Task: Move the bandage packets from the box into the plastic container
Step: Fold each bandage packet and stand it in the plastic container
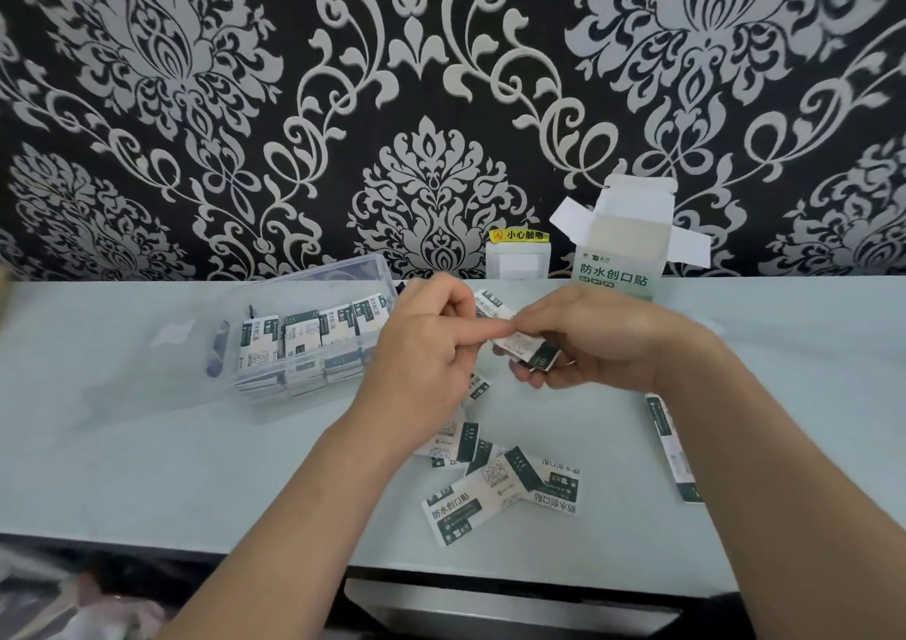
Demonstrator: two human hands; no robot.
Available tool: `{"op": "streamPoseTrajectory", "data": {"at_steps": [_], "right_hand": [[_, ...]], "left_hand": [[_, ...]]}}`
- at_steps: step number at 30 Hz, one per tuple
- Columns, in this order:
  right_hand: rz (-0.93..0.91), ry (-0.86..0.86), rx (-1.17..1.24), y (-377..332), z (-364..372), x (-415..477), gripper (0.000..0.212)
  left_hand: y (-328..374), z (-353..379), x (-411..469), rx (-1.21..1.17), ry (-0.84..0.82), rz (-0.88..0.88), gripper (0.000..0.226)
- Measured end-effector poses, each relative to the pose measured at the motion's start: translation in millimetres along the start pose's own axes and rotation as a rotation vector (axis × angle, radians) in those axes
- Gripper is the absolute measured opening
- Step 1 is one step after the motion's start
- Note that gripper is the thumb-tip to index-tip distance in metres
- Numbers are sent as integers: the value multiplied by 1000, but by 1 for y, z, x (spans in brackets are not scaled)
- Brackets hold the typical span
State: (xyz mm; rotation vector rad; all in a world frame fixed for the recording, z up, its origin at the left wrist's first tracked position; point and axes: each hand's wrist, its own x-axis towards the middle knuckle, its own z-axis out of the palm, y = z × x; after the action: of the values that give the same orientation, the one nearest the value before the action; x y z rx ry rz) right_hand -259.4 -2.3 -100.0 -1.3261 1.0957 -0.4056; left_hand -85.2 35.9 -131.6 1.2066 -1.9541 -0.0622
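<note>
On my feed, the right hand (603, 345) grasps a few white-and-green paper bandage packets (529, 353) above the pale table (147, 443), beside the part-filled clear plastic container (314, 274); I cannot tell whether the curled left hand (421, 350) grips them.

- The box (615, 272) bears "防水创口贴" in dark green letters.
- A yellow sticker (522, 235) above the white wall socket (517, 264) reads "小心触电", beside a warning triangle.
- The nearest packet (456, 507) reads "防水创口贴".
- The neighbouring packet (556, 497) shows the same words upside down.
- The print on the packets in the container (343, 267) is too small to read.
</note>
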Motion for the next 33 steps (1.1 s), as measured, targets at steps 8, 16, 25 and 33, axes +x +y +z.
{"op": "streamPoseTrajectory", "data": {"at_steps": [8, 16, 25, 33], "right_hand": [[-26, -115, 243, 9, -1, -5, 14], [41, 142, -122, 16, -1, 7, 17], [38, 193, -337, 17, 2, 12, 19], [39, 188, -329, 17, 2, 13, 18]], "left_hand": [[8, -14, 0, -89, -242, -176, 45], [12, -25, -22, 364, -1077, -318, 119], [-6, -15, -20, 281, -838, -349, 105], [-4, -11, -19, 190, -684, -415, 87]]}}
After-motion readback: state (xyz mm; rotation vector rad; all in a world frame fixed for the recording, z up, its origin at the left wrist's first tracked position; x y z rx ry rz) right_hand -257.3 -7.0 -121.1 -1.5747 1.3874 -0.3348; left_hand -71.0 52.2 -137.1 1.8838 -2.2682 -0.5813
